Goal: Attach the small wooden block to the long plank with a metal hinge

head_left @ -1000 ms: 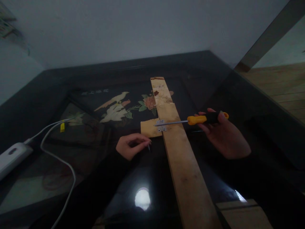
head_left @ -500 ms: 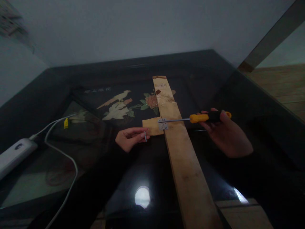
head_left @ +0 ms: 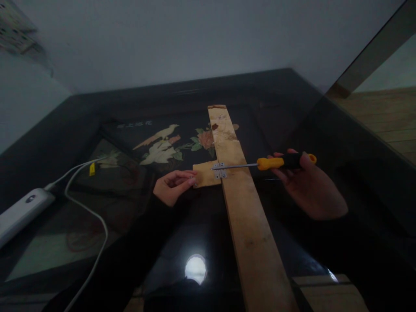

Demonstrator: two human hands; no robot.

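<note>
At the far left a white power strip (head_left: 24, 207) lies on the dark glass table (head_left: 201, 225), and its white cable (head_left: 94, 216) loops toward you. Beyond it, under the glass, you see a bird-and-flower inlay (head_left: 165, 145).

Your left hand (head_left: 172, 185) rests on the table, fingers curled in, fingertips touching the left edge of the small wood block (head_left: 204, 174). Something tiny seems pinched there, but you cannot tell what; it is too dim.

The block sits against the left side of the long plank (head_left: 247, 216), which runs from the near edge away from you across the table. A small metal hinge (head_left: 220, 170) bridges block and plank.

The screwdriver (head_left: 260, 164) lies level across the plank, its tip at the hinge, its orange-and-black handle out to the right. Your right hand (head_left: 308, 184) is closed around that handle, palm upward, thumb near the butt.

At the far right, wooden flooring (head_left: 386, 117) shows beyond the table.
</note>
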